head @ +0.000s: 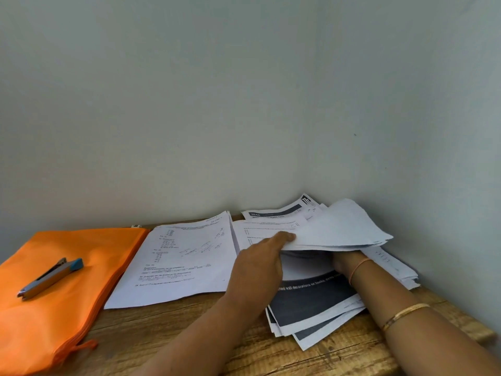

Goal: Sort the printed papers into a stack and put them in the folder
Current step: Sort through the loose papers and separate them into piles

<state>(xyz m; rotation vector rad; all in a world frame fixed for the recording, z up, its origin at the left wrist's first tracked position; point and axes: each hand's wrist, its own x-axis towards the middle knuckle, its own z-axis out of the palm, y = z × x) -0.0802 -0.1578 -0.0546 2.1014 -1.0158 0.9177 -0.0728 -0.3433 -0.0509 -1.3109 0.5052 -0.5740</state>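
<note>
Right now you are at a wooden desk [173, 329] pushed into the corner of a pale wall [244, 104], and the loose pile [320, 302] of printed papers on the desk's right side is your reference point.

Your left hand [260, 264] reaches in from the pile's left edge. Its thumb lies on top of a lifted sheaf [341, 229] of sheets, so it is closed on that sheaf and holds it raised above the rest of the pile. Your right hand [345, 263] is tucked beneath the raised sheaf, with only the wrist and back of the hand visible, so you cannot tell whether it grips anything. Thin bands sit on that wrist and a gold bangle [405, 316] further up the forearm.

The pile is untidy: sheets fan out at different angles, and the nearest ones, printed with a dark band and white lettering, hang over toward you. More pages stick out behind the sheaf, against the wall.

Just left of the pile, touching or almost touching it, lies a flat sheet [179, 261] of printed maths questions, face up.

Further left of the pile, beyond that sheet, lies the orange folder [59, 291], flat, its zip edge facing you. A stapler [50, 278] in orange and blue rests on top of the folder.
</note>
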